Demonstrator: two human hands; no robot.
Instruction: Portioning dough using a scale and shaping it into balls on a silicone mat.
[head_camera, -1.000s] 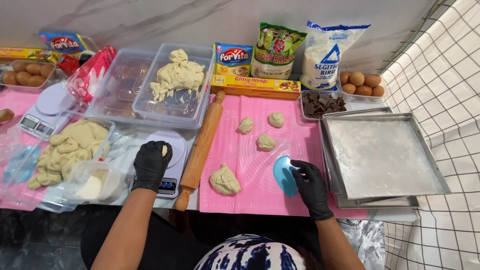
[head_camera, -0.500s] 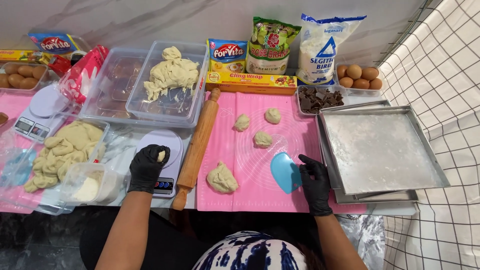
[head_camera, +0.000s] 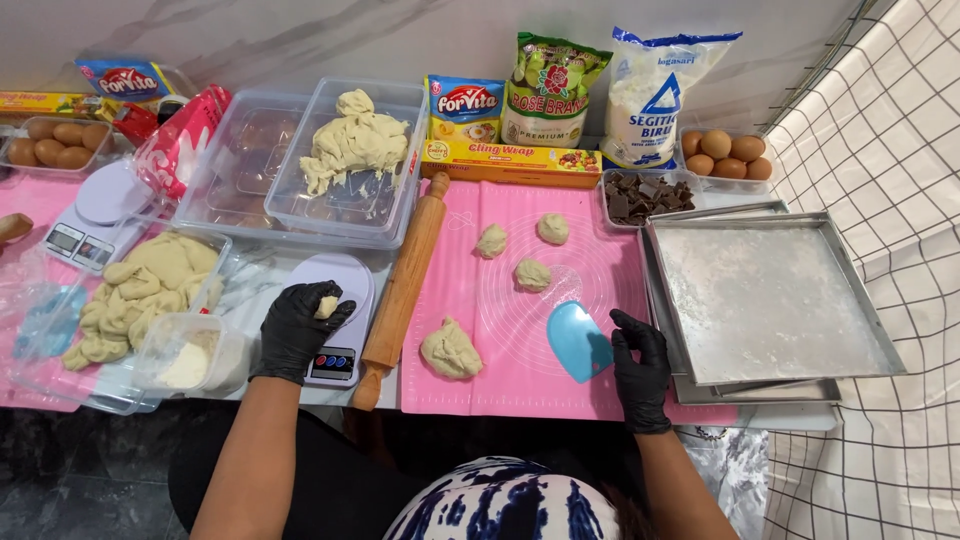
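My left hand (head_camera: 296, 328), in a black glove, holds a small piece of dough (head_camera: 326, 306) over a white kitchen scale (head_camera: 338, 300). My right hand (head_camera: 640, 365), also gloved, rests on the pink silicone mat (head_camera: 520, 370) with its fingers touching the edge of a light blue plastic scraper (head_camera: 578, 341). A larger dough lump (head_camera: 450, 349) lies on the mat near the front. Three small dough balls (head_camera: 529, 274) sit further back on the mat.
A wooden rolling pin (head_camera: 405, 280) lies between scale and mat. Square metal trays (head_camera: 765, 300) stand at the right. Clear tubs of dough (head_camera: 350, 150), a second scale (head_camera: 95, 210), flour bags, eggs (head_camera: 725, 152), chocolate pieces (head_camera: 640, 195) and a flour cup (head_camera: 190, 355) surround the work area.
My right hand has slid back off the blue scraper, leaving it flat on the mat. My left hand stays at the scale with the dough piece.
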